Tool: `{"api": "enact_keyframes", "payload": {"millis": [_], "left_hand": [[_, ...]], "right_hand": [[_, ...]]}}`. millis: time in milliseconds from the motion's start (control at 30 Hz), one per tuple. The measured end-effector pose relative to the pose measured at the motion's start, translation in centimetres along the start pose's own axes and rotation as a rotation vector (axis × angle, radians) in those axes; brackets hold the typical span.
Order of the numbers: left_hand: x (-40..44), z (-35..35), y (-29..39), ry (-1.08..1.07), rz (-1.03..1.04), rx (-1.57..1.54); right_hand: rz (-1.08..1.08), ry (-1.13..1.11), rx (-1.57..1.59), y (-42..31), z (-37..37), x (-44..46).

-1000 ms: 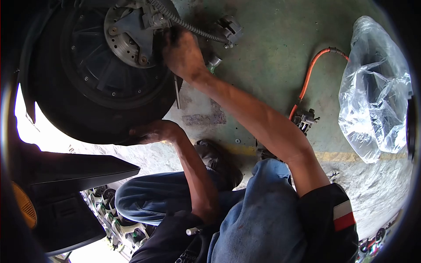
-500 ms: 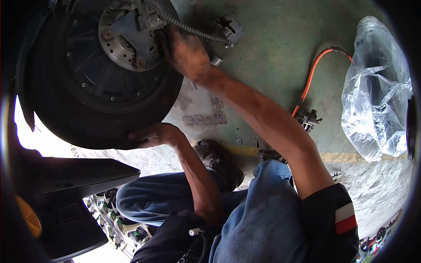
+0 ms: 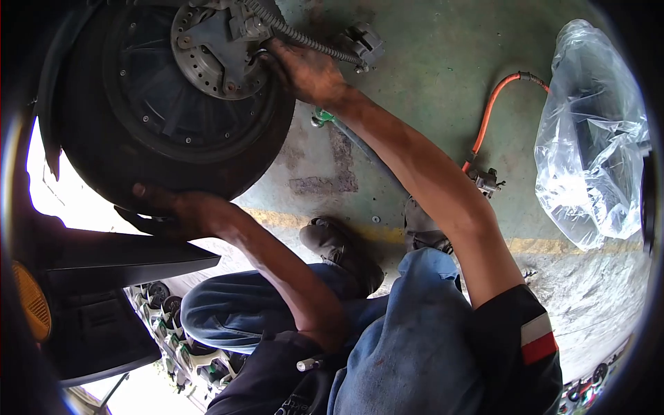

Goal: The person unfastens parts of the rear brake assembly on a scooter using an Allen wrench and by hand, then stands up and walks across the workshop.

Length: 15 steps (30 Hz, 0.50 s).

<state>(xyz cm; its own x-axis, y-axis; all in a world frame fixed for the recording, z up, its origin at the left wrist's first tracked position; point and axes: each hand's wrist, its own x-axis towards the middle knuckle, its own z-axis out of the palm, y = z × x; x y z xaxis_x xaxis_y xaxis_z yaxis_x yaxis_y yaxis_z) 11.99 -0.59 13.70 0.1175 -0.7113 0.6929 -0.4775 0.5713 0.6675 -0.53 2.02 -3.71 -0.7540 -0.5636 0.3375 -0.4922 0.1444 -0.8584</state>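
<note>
A black-tyred wheel (image 3: 187,162) stands at the upper left, with a drilled brake disc (image 3: 200,66) at its hub. My left hand (image 3: 200,213) grips the lower part of the tyre, thumb on its side and fingers partly hidden beneath. Beside the disc, my right hand (image 3: 311,76) has its fingers curled in at the hub's right side. Whatever those fingers hold is hidden. Just above them sits a brake caliper (image 3: 249,26), from which a ribbed cable sleeve (image 3: 297,43) runs right.
Another metal brake part (image 3: 363,43) lies on the green floor. A green-ended hose (image 3: 360,142) passes under my right forearm. To the right are an orange hose (image 3: 487,117) with a metal fitting (image 3: 487,181) and a plastic-wrapped item (image 3: 591,138). Black bodywork (image 3: 124,259) juts in at lower left.
My left hand has slid left along the bottom of the tyre. The wheel and disc appear slightly shifted right and turned. My right hand stays by the hub; the green hose end now shows.
</note>
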Motion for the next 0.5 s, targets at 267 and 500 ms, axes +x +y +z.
{"api": "enact_keyframes", "payload": {"millis": [267, 500], "left_hand": [[-2.0, -1.0, -2.2, -0.072, 0.052, 0.044], [-2.1, -0.9, -4.0, -0.012, 0.028, -0.048]], "right_hand": [[0.115, 0.103, 0.237, -1.3, -0.3, 0.4], [0.086, 0.047, 0.200, -0.5, 0.0, 0.4]]}}
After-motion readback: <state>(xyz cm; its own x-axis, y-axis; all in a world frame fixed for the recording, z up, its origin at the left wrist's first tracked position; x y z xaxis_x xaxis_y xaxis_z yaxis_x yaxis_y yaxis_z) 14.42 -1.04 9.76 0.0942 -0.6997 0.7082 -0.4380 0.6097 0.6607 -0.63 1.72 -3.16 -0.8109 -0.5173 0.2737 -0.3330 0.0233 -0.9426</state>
